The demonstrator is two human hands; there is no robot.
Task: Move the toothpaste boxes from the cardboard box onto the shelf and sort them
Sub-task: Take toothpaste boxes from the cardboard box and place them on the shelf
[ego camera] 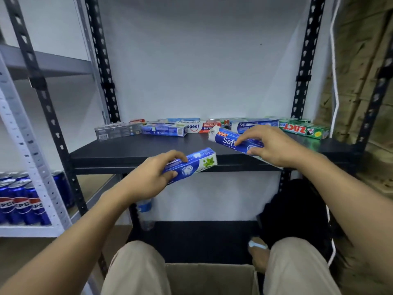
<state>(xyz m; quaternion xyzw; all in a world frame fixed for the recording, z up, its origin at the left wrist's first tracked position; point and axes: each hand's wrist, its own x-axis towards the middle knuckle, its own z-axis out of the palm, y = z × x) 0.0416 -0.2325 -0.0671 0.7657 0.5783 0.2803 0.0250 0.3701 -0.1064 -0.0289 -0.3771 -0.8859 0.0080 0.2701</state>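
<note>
Both hands are clamped on blue Safi boxes: the left hand [153, 175] on one [192, 165] at the shelf [127, 152] edge, the right hand [270, 145] on another [231, 140] above it. Sorting could be spoiled if either is mismatched with the back row [191, 126].

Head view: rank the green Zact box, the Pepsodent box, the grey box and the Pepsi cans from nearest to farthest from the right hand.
From the right hand:
1. The green Zact box, just to its right.
2. The Pepsodent box, mid-row, to its left.
3. The grey box, at the row's left end.
4. The Pepsi cans, far left and lower down.
</note>
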